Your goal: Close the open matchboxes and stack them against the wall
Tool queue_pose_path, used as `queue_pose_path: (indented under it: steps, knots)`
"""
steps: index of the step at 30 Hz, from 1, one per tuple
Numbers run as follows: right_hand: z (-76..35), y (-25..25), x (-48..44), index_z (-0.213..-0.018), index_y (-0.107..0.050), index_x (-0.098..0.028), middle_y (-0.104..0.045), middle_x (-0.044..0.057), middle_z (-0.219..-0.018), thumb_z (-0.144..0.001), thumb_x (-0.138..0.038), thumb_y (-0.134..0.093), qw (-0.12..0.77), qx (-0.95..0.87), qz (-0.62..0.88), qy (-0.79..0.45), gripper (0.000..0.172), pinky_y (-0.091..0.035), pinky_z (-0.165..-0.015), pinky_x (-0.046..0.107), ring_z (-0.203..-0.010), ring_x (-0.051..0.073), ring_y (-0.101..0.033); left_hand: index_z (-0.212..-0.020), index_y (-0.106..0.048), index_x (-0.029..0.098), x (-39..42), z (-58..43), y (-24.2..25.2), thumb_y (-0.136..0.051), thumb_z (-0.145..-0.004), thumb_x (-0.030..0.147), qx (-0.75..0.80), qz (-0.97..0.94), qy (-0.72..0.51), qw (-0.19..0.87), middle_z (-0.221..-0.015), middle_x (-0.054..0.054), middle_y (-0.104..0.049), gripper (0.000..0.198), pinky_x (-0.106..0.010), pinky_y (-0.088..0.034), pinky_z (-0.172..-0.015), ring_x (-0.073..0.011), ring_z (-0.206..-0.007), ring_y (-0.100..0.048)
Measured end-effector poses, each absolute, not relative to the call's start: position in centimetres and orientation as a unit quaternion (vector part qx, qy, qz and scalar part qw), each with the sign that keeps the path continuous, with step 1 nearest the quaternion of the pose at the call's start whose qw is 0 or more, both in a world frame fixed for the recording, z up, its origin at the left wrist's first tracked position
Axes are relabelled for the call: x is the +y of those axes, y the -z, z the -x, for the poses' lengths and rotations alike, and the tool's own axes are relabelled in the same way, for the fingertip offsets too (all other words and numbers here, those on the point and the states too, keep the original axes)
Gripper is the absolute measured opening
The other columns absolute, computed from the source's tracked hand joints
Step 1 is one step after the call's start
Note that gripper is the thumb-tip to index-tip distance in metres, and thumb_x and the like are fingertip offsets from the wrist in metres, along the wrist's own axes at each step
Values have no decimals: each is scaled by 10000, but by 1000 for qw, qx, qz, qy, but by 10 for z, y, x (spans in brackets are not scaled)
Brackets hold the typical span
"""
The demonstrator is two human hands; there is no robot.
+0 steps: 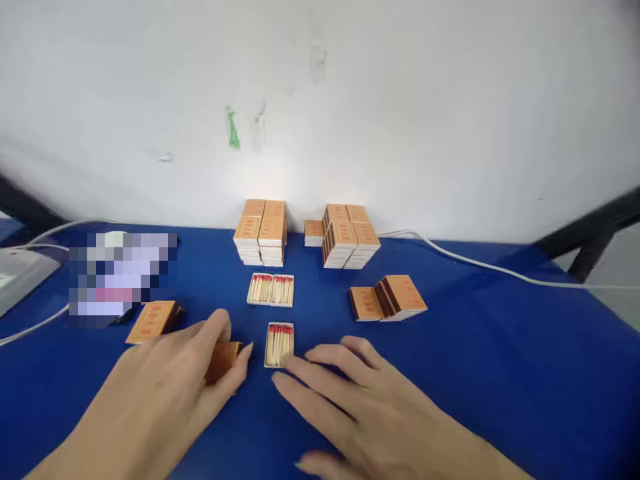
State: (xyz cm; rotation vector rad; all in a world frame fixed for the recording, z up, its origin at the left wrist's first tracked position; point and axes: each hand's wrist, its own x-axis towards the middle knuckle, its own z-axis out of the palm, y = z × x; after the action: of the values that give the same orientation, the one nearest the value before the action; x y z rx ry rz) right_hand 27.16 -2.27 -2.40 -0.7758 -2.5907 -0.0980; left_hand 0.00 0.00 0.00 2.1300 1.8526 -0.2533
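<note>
My left hand point(170, 387) grips an orange matchbox sleeve point(223, 360) on the blue table point(500, 373). My right hand point(350, 407) lies flat with fingers spread, fingertips just beside an open tray of red-tipped matches point(279, 345). Two more open match trays point(271, 290) sit side by side a little farther back. Another orange matchbox point(153, 321) lies left of my left hand.
Two tall stacks of matchboxes point(261, 233) point(347, 236) stand at the back by the white wall. A leaning group of boxes point(387, 298) lies right of centre. White cables point(480, 265) run along the table's back; a blurred patch point(117, 277) sits left.
</note>
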Motion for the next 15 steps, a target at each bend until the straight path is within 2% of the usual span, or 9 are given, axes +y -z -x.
queue_pose_path:
  steps: [3,6,9,11,13,14,15]
  knots:
    - [-279,26,-25,-1337,-752,-158,-862,-9,-1229,-1178,-482,-577,248,-932,262,41,401,-473,-1019,386,-1124,198,-699,-991,-480,286,-1,-2,-1,-284,-1028,719,660,-732,66,156,-863,-61,-766,477,-440,-438,-720,-380,-865,-772]
    - [-284,26,-26,-1222,-791,-138,-873,0,-1063,-1185,-362,-558,288,-919,264,57,325,-485,-1014,376,-1045,191,-716,-998,-499,283,-2,-4,-1,-258,-1033,717,667,-725,56,163,-800,-55,-748,498,-432,-450,-702,-371,-799,-780]
    - [-286,23,-29,-1110,-809,-148,-853,-5,-945,-1167,-285,-562,311,-901,293,67,288,-498,-976,380,-982,196,-720,-973,-529,284,-1,-1,0,-196,-1071,680,669,-723,52,164,-760,-46,-730,527,-430,-470,-686,-371,-800,-791]
    - [-286,22,-31,-1074,-811,-163,-827,-3,-904,-1151,-281,-581,320,-890,321,58,269,-506,-921,391,-947,211,-714,-964,-561,282,0,7,0,-222,-1096,682,659,-737,37,146,-735,-29,-716,541,-409,-475,-648,-331,-732,-770]
    - [-283,24,-34,-1123,-807,-158,-821,20,-949,-1134,-307,-625,321,-878,352,45,236,-522,-895,401,-954,233,-716,-1066,-655,281,2,19,-1,-324,-1117,641,612,-784,-9,102,-843,-32,-768,492,-386,-502,-631,-278,-702,-751]
    - [-281,25,-35,-1184,-800,-151,-827,40,-1013,-1129,-331,-643,315,-873,370,42,244,-535,-900,408,-977,248,-721,-1181,-701,294,2,26,-2,-386,-1121,574,566,-820,-37,76,-987,-44,-808,425,-379,-539,-664,-264,-761,-769]
    - [-278,28,-37,-1257,-784,-144,-830,64,-1096,-1128,-360,-655,305,-869,387,40,283,-549,-913,420,-1012,264,-728,-1319,-720,327,3,32,-2,-441,-1111,489,516,-853,-69,46,-1207,-55,-816,384,-382,-594,-764,-272,-917,-802]
